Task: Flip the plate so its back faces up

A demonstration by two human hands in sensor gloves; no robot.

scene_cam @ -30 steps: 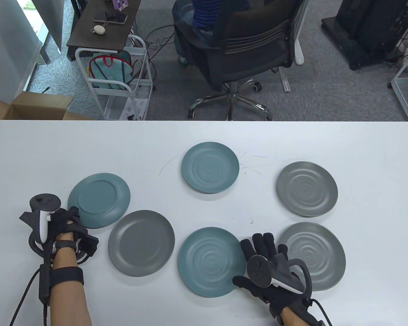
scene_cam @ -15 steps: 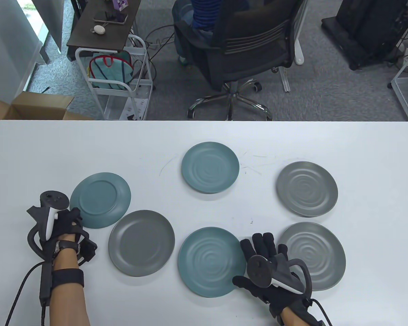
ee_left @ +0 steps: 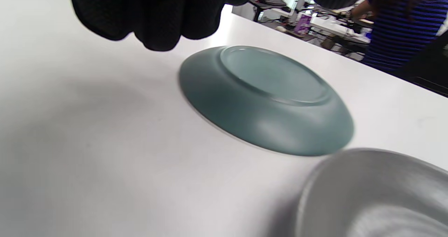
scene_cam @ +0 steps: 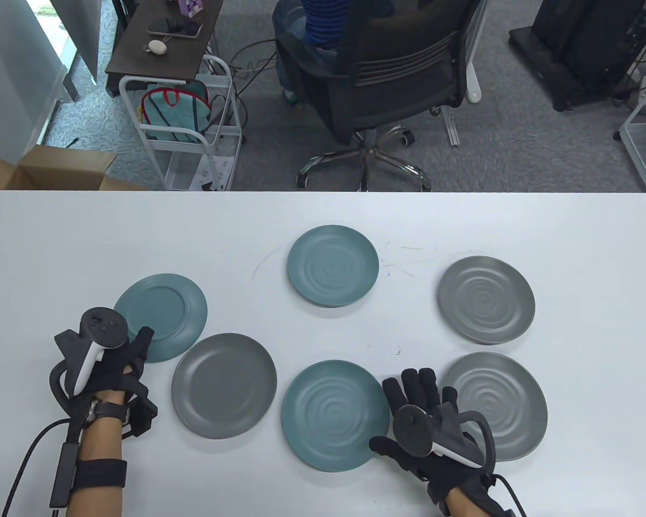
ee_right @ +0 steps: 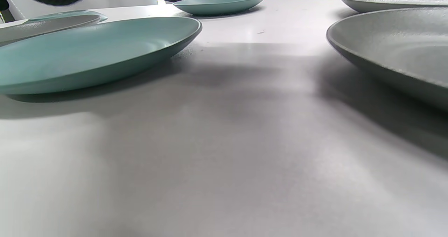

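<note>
A teal plate [scene_cam: 161, 315] lies back up on the white table [scene_cam: 86, 242] at the left; its raised foot ring shows in the left wrist view [ee_left: 269, 90]. My left hand [scene_cam: 132, 350] hovers at the plate's near-left edge, holding nothing, its fingers [ee_left: 157, 20] loosely curled above the table and apart from the plate. My right hand [scene_cam: 417, 393] rests flat on the table with its fingers spread. It lies between a face-up teal plate [scene_cam: 331, 414] and a face-up grey plate [scene_cam: 503, 406] and holds nothing.
A grey plate [scene_cam: 224, 385] lies face up just right of the flipped plate, its rim close to it. A teal plate [scene_cam: 332, 265] and a grey plate [scene_cam: 485, 299] lie face up farther back. An office chair [scene_cam: 387, 81] stands beyond the table's far edge.
My left hand has moved right and slightly nearer along the flipped plate's near-left edge, with one finger now stretched out. The plate shifted slightly right. My right hand has stayed put.
</note>
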